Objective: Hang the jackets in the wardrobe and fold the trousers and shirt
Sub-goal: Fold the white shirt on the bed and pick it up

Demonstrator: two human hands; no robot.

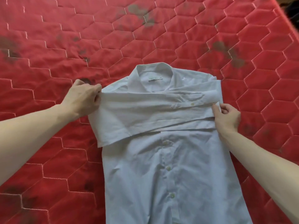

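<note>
A pale blue-white button shirt (161, 167) lies front up on the red quilted mattress (48, 46), collar away from me. Its sleeves are folded across the chest in overlapping bands. My left hand (84, 97) grips the fabric at the shirt's left shoulder fold. My right hand (226, 117) pinches the sleeve cuff at the shirt's right edge, thumb and fingers on the cloth. The shirt's lower hem runs out of the frame at the bottom. No jackets or trousers are in view.
The mattress has hexagon stitching and several dark stains. Its right edge (289, 18) runs diagonally at the top right, with a dark gap beyond it.
</note>
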